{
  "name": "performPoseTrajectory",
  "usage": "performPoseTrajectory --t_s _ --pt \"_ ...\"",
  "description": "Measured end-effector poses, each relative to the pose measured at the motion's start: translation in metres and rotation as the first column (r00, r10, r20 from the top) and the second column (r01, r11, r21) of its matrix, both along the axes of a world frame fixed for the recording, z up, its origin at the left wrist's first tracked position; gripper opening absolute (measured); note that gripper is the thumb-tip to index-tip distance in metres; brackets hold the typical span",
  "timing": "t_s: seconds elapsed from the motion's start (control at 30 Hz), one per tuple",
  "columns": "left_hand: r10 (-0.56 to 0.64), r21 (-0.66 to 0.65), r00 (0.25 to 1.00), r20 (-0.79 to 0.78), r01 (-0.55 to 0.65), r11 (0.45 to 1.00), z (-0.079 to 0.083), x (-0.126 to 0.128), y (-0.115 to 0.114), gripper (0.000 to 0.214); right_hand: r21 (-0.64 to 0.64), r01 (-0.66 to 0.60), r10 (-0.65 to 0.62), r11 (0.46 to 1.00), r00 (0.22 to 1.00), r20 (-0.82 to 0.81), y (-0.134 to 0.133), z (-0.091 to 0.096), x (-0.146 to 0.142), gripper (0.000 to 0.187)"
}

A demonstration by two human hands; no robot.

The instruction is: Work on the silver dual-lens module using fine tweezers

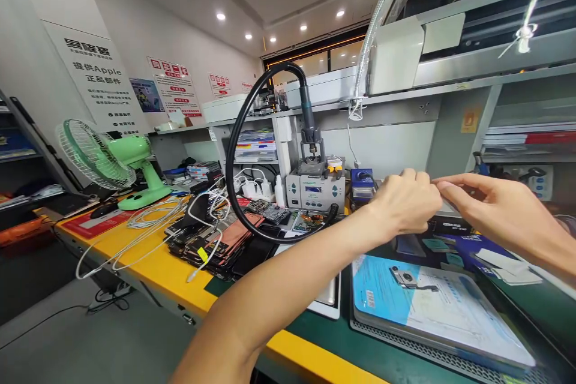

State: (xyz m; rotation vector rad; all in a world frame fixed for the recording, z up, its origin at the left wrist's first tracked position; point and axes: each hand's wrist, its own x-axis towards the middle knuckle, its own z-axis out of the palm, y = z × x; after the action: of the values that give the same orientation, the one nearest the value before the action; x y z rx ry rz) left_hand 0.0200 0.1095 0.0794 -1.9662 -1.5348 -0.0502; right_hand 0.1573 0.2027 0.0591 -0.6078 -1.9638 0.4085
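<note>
My left hand (407, 201) is curled into a fist above the bench, its knuckles upward. Beside it, my right hand (492, 201) pinches with thumb and forefinger close to the left fist. Whatever lies between the fingers of either hand is hidden or too small to make out. Below them lies a blue and white package (432, 303) with a pictured small part and ribbon, on a dark perforated tray (396, 342). Small white sheets (508, 267) and teal pieces (436, 245) lie behind the package, under my right hand.
A grey hot air station (316, 192) with a looping black hose (231, 150) stands behind my left forearm. To the left are stacked phone parts (216, 237), white cables (157, 213) and a green fan (130, 150). A shelf (450, 89) runs above the bench.
</note>
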Motion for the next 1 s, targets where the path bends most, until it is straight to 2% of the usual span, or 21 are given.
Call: performPoseTrajectory --t_s 0.1,0.2,0.27,0.4,0.43,0.5,0.6,0.67,0.8,1.0 --pt "-0.186 0.056 0.982 -0.035 0.187 0.981 0.005 -0.02 0.003 0.028 -0.002 0.133 -0.133 0.991 0.991 0.009 -0.007 -0.009 0.008 0.017" --pt "-0.282 0.09 0.959 -0.011 0.282 0.955 0.011 -0.045 0.007 0.018 -0.007 0.141 -0.14 0.99 0.99 0.028 -0.008 -0.021 0.017 0.018" --pt "-0.284 0.149 0.957 0.06 0.273 0.95 0.012 -0.058 0.006 0.012 -0.019 0.113 -0.112 0.993 0.992 0.055 -0.005 -0.03 0.023 0.018" --pt "-0.175 0.275 0.923 0.342 0.08 0.958 -0.002 -0.058 -0.019 0.011 -0.084 0.071 -0.063 0.994 0.994 0.093 0.002 -0.045 0.036 0.022" --pt "-0.156 0.245 0.898 0.411 0.056 0.968 -0.009 -0.055 -0.028 0.012 -0.103 0.065 -0.055 0.993 0.993 0.1 0.003 -0.047 0.039 0.025" --pt "-0.133 0.094 0.846 0.516 0.099 0.991 -0.025 -0.047 -0.048 0.016 -0.135 0.055 -0.04 0.989 0.992 0.116 0.002 -0.05 0.043 0.034" --pt "-0.071 -0.099 0.801 0.595 0.16 0.982 -0.046 -0.039 -0.071 0.006 -0.169 0.029 -0.004 0.985 0.989 0.151 -0.006 -0.049 0.046 0.043" --pt "-0.017 -0.179 0.786 0.618 0.161 0.971 -0.056 -0.036 -0.079 0.012 -0.187 0.01 0.025 0.982 0.983 0.18 -0.012 -0.049 0.045 0.043" --pt "0.072 -0.279 0.767 0.637 0.142 0.95 -0.067 -0.035 -0.083 0.02 -0.196 -0.021 0.064 0.98 0.974 0.217 -0.022 -0.053 0.043 0.042" --pt "0.134 -0.337 0.725 0.675 0.142 0.931 -0.072 -0.032 -0.081 0.02 -0.223 -0.083 0.141 0.971 0.955 0.26 -0.029 -0.058 0.041 0.038"
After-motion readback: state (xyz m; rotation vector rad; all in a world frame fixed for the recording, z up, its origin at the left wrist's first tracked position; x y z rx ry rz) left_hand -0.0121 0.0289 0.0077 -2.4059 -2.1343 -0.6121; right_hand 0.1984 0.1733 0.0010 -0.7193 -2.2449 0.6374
